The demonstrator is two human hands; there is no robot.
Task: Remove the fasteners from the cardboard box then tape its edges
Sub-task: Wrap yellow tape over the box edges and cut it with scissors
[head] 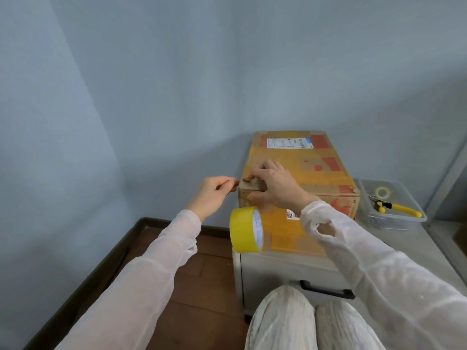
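Observation:
A cardboard box (316,173), patched with orange tape and bearing a white shipping label, lies on a grey cabinet (278,271). My right hand (273,184) rests on its near left corner: the fingers lie flat on top and the thumb presses the front face. My left hand (214,192) is just left of that corner, thumb and forefinger pinched together at the box edge, apparently on a thin strip of tape. A yellow tape roll (246,229) hangs against the front left corner below both hands; neither hand holds it.
A clear plastic bin (394,210) right of the box holds a yellow-handled tool (399,207) and a small tape ring. The cabinet has a black drawer handle (326,289). Blue walls close in behind and to the left. Wooden floor lies to the left, and my knees are below.

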